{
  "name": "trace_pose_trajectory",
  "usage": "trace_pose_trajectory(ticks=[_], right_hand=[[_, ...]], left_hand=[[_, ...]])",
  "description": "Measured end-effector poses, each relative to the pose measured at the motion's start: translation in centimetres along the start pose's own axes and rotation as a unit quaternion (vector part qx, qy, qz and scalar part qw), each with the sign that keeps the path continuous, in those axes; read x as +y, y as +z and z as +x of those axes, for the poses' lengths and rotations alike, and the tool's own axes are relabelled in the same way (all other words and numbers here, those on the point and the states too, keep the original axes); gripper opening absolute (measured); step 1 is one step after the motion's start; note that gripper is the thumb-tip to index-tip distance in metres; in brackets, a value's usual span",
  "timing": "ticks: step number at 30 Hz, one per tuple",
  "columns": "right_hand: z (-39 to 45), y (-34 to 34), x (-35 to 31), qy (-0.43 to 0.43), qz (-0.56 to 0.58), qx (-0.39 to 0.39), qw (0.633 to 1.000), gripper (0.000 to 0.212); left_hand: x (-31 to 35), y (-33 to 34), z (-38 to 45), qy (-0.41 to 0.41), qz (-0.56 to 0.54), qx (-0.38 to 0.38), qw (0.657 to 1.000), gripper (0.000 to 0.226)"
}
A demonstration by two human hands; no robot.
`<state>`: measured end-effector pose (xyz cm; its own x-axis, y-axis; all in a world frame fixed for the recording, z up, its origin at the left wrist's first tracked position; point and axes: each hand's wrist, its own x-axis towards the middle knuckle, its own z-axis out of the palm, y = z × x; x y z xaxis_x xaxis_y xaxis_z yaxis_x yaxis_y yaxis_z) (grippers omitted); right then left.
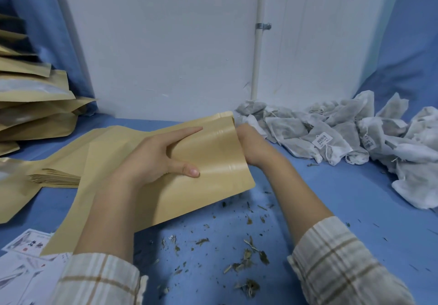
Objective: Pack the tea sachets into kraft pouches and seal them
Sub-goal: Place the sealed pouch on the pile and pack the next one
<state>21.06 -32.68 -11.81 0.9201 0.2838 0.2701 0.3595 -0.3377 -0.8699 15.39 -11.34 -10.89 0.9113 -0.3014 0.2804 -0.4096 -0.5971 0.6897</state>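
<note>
Your right hand's (254, 144) fingers vanish behind the kraft pouch (208, 160); the sachet label (321, 139) print stays unreadable.

White wall (166, 44) behind, white pipe (257, 56) clamped upright, blue cloth-covered table (331, 198).

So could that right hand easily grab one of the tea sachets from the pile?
Probably yes. The right hand is at the mouth of the kraft pouch, and the tea sachets lie heaped just beyond it with nothing between.
</note>
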Motion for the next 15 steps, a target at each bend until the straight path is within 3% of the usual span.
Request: trace_pose_trajectory(ticks=[3,6,7,9,10,11,12,15], right_hand=[[1.3,1.6,0.0,0.084,0.029,-0.009,0.996,0.040],[-0.1,1.3,0.6,0.047,0.046,-0.075,0.995,0.042],[-0.7,1.0,0.9,0.024,0.071,-0.060,0.995,0.040],[-0.9,0.6,2.0,0.007,0.118,0.070,0.991,0.029],[-0.4,0.3,2.9,0.022,0.063,0.151,0.986,0.026],[0.0,0.1,4.0,0.058,-0.065,0.207,0.974,0.025],[0.4,-0.3,5.3,0.091,-0.192,0.220,0.952,0.027],[1.3,-0.9,8.2,0.177,-0.358,0.121,0.909,0.045]], left_hand=[[0.0,-0.1,0.0,0.001,0.007,0.000,1.000,0.084],[-0.2,-0.6,-0.3,-0.011,0.026,0.034,0.999,0.084],[-0.3,-0.6,-0.3,-0.016,0.045,0.056,0.997,0.084],[-0.2,-0.5,-0.4,-0.026,0.096,0.096,0.990,0.085],[-0.2,-0.4,-0.4,-0.032,0.120,0.107,0.987,0.086],[-0.1,-0.4,-0.4,-0.037,0.137,0.112,0.984,0.087],[-0.1,-0.4,-0.4,-0.041,0.148,0.112,0.982,0.087],[-0.2,-0.3,-0.3,-0.041,0.153,0.108,0.981,0.088]])
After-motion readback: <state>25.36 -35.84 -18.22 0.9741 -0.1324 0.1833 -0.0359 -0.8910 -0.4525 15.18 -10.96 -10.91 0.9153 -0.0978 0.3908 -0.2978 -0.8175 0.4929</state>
